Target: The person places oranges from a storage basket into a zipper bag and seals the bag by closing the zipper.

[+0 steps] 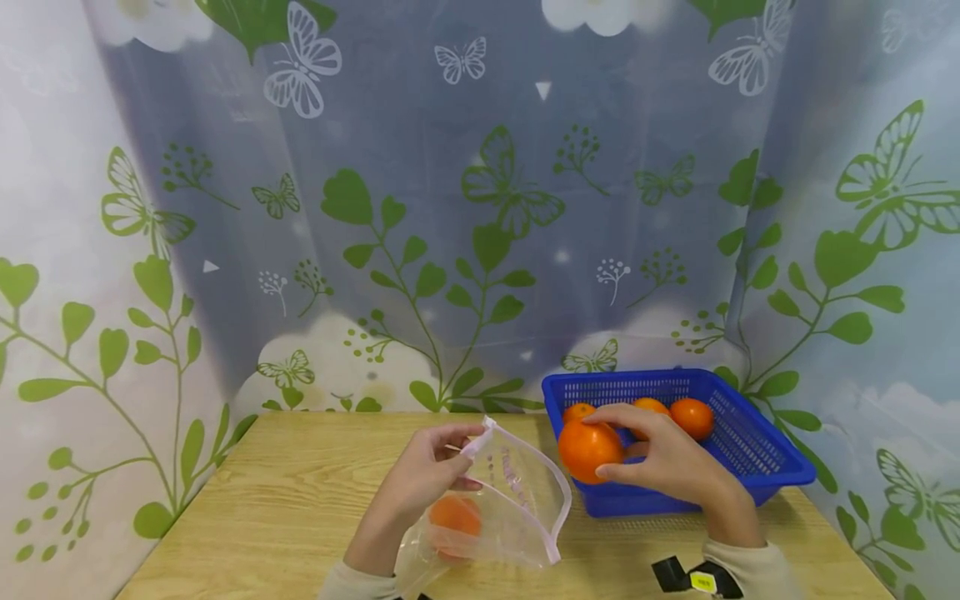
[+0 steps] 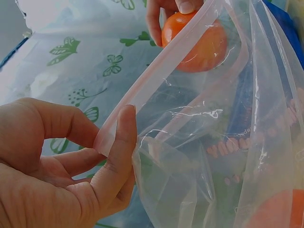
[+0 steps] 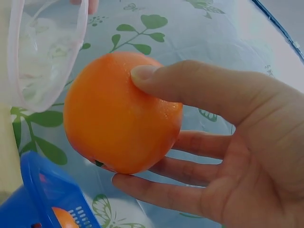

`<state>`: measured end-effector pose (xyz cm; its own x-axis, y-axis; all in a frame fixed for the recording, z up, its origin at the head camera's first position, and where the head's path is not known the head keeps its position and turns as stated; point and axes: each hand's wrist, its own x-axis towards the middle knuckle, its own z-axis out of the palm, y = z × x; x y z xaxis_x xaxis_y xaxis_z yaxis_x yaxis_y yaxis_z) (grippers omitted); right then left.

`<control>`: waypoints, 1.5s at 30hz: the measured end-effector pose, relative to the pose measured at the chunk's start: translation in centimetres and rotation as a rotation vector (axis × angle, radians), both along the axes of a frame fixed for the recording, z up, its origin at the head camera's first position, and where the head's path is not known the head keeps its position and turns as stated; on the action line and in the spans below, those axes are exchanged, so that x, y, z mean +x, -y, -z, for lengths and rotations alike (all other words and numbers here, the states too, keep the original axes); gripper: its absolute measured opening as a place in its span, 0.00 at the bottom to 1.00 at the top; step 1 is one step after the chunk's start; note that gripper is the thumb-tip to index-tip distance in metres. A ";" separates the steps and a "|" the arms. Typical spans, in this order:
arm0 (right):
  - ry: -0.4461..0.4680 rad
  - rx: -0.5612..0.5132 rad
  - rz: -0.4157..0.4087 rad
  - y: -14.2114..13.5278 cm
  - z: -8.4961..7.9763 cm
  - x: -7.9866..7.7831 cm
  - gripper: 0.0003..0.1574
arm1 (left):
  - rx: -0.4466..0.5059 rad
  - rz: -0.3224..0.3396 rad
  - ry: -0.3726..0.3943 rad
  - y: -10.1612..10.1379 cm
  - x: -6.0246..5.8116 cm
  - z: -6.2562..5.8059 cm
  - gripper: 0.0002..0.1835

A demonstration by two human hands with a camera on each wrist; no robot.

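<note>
My left hand (image 1: 432, 471) pinches the rim of a clear zip bag (image 1: 517, 492), whose pale pink mouth gapes to the right. Inside the bag, low down, lies one orange (image 1: 455, 527). My right hand (image 1: 667, 454) grips another orange (image 1: 591, 450) between thumb and fingers, held up over the left side of the blue basket and to the right of the bag's mouth. In the right wrist view the thumb presses on this orange (image 3: 121, 114) and the fingers curl beneath it. The left wrist view shows the bag's rim (image 2: 142, 85) between thumb and fingers.
The blue plastic basket (image 1: 772, 475) stands at the right of the wooden table (image 1: 315, 483) with several oranges (image 1: 692, 418) in it. A patterned curtain (image 1: 420, 250) hangs behind and at both sides. A black strap with a yellow label (image 1: 702, 582) shows by the right wrist.
</note>
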<state>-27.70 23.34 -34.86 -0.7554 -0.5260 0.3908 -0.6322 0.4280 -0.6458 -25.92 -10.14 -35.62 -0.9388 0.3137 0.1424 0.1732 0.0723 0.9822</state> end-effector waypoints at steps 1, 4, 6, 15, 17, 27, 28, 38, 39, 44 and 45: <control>0.001 0.003 -0.006 0.1 0.0 0.0 0.32 | 0.000 0.000 0.000 0.0 0.0 0.0 0.20; -0.008 0.012 -0.021 0.4 0.0 0.0 0.32 | 0.000 0.000 0.000 0.1 0.0 0.0 0.20; -0.013 0.018 -0.022 0.5 -0.1 0.1 0.33 | -0.002 0.001 -0.002 0.1 0.1 0.0 0.20; 0.004 0.020 -0.058 0.9 -0.2 0.6 0.33 | -0.002 0.003 -0.002 0.0 0.1 -0.1 0.20; -0.001 0.012 -0.064 1.0 -0.2 0.6 0.34 | -0.001 0.004 -0.001 0.0 0.1 -0.1 0.20; -0.038 0.009 -0.056 1.7 0.1 0.8 0.34 | -0.004 -0.002 0.000 0.0 0.1 0.0 0.20; -0.039 0.011 -0.059 1.8 0.1 0.8 0.34 | -0.004 -0.003 0.000 0.0 0.1 0.0 0.20; -0.016 0.030 -0.106 2.8 0.2 0.8 0.33 | 0.001 0.003 -0.003 0.1 0.1 -0.1 0.20; -0.015 0.030 -0.114 2.9 0.2 0.8 0.33 | 0.001 0.003 -0.003 0.1 0.1 -0.1 0.20; -0.010 0.029 -0.158 3.5 0.4 0.7 0.33 | 0.003 0.004 -0.002 0.1 0.1 -0.1 0.20; -0.008 0.030 -0.165 3.6 0.5 0.6 0.33 | 0.004 0.004 -0.002 0.1 0.1 -0.1 0.20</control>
